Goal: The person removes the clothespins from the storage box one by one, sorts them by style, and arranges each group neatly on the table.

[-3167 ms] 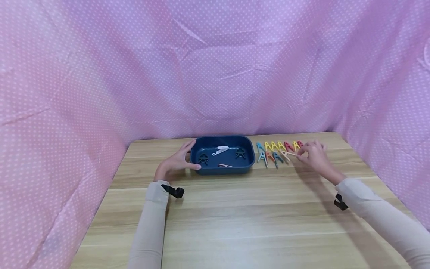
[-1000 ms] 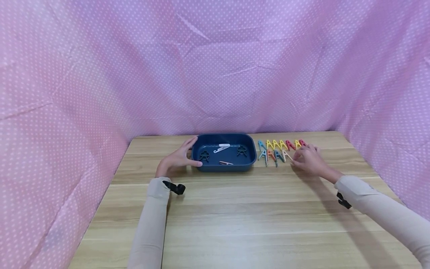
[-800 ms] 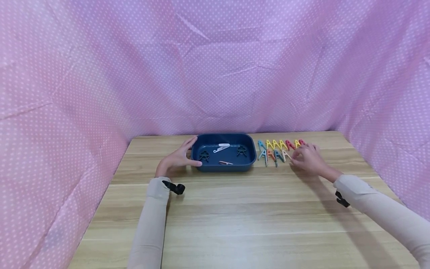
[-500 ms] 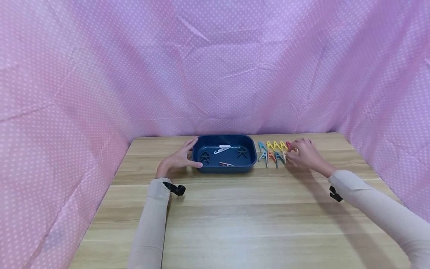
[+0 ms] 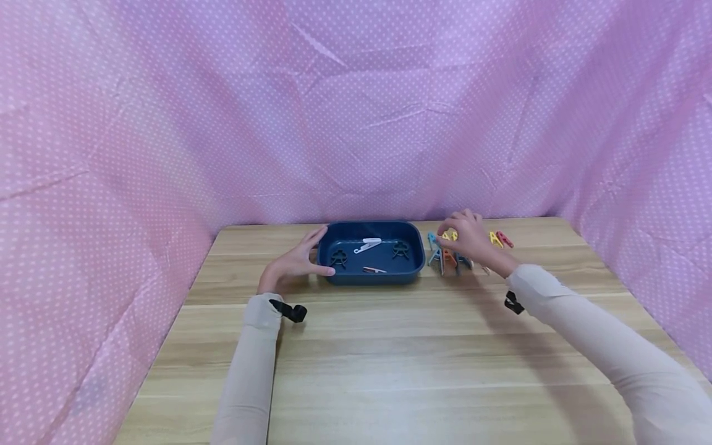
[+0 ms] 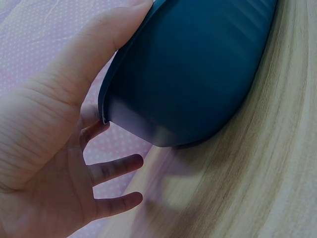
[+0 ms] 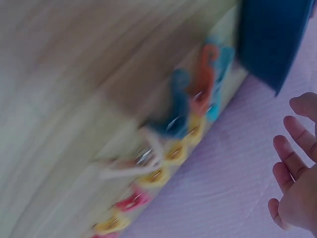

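My left hand (image 5: 292,262) holds the left end of a dark blue plastic tub (image 5: 372,280). In the left wrist view its thumb lies along the tub's rim, one finger reaches behind it and the others spread free. Inside the tub lie a white clothespin (image 5: 367,245), a pinkish-brown clothespin (image 5: 374,270) and two dark green clips (image 5: 339,258). My right hand (image 5: 470,238) passes above two rows of clothespins with nothing in its fingers. The right wrist view shows a beige clothespin (image 7: 131,171), a dark blue one (image 7: 176,109) and an orange one (image 7: 202,84), all blurred.
Beyond the right hand lie a yellow clothespin (image 5: 495,239) and a red clothespin (image 5: 505,239). The wooden table (image 5: 378,371) runs toward me. Pink dotted cloth (image 5: 378,111) hangs close behind its far edge and at both sides.
My right hand let go of the beige clothespin at the end of the front row, rose and moved left over the rows toward the tub. The left hand and tub stay put.
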Available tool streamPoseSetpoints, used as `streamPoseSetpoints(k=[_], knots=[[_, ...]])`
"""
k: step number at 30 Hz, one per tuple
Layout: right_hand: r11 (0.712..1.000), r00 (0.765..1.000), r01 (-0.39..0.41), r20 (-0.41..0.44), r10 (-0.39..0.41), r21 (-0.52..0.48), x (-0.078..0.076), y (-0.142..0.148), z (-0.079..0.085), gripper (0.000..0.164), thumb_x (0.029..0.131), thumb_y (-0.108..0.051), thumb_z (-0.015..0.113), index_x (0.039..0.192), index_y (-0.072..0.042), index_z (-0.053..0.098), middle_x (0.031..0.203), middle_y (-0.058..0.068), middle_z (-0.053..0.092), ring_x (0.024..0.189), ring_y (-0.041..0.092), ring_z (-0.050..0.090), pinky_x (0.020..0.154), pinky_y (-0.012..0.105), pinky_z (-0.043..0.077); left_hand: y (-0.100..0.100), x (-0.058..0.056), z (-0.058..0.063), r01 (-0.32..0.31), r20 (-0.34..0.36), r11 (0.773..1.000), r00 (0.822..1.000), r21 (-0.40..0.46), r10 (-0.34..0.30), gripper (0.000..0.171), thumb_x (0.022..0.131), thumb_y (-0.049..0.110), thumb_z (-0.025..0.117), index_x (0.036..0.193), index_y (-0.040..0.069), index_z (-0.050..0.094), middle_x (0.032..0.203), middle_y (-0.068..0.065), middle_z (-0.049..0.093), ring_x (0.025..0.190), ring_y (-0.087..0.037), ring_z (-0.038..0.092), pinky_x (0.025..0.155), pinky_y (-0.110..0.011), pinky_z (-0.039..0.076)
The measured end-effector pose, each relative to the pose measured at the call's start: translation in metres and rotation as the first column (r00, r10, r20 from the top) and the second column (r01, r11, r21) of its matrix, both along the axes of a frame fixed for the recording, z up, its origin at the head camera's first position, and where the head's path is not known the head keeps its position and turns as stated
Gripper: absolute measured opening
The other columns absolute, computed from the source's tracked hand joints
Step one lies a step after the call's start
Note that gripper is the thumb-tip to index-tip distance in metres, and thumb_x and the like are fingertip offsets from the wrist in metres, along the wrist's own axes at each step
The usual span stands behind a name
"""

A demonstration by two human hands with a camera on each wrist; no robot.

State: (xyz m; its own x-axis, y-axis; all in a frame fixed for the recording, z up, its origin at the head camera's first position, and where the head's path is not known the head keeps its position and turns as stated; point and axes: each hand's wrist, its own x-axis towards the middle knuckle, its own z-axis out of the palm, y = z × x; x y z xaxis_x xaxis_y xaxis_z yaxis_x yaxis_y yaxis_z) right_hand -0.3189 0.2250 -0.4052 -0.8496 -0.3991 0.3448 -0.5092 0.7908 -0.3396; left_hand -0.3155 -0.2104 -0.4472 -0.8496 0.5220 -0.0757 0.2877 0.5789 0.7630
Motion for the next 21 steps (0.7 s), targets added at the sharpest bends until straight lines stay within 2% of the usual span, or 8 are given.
streamPoseSetpoints(k=[5,14,21], knots=[[0.998,0.999,-0.042,0.01,0.043,-0.049,-0.002,-0.027,0.003,0.012,0.088,-0.016,0.078,0.087,-0.006,0.073,0.106,0.019,0.069,0.101,0.036,0.048,0.085,0.053,0.027,0.0,0.001,0.0,-0.002,0.001,1.0,1.0,-0.001,0.002,0.116,0.085,0.039,0.083,0.166,0.024,0.002,0.173,0.0,-0.004,0.16,-0.03,0.004,0.125,-0.062,0.015],[0.998,0.997,-0.069,0.036,0.07,-0.013,-0.005,-0.061,0.001,0.014,0.088,-0.02,0.08,0.091,-0.008,0.074,0.108,0.015,0.071,0.101,0.033,0.049,0.09,0.054,0.031,0.001,0.001,-0.004,-0.008,0.018,1.0,1.0,0.017,0.008,0.115,0.084,0.039,0.084,0.166,0.024,0.005,0.173,0.003,-0.003,0.16,-0.029,0.003,0.125,-0.063,0.014],[0.983,0.975,-0.186,0.124,0.184,0.002,-0.01,-0.086,0.007,0.022,0.087,-0.023,0.081,0.099,-0.005,0.077,0.104,0.012,0.071,0.105,0.031,0.052,0.093,0.053,0.034,0.0,0.001,0.0,-0.009,0.013,1.0,1.0,0.023,0.008,0.115,0.085,0.037,0.084,0.166,0.024,0.004,0.174,0.0,-0.004,0.16,-0.029,0.004,0.125,-0.062,0.016]])
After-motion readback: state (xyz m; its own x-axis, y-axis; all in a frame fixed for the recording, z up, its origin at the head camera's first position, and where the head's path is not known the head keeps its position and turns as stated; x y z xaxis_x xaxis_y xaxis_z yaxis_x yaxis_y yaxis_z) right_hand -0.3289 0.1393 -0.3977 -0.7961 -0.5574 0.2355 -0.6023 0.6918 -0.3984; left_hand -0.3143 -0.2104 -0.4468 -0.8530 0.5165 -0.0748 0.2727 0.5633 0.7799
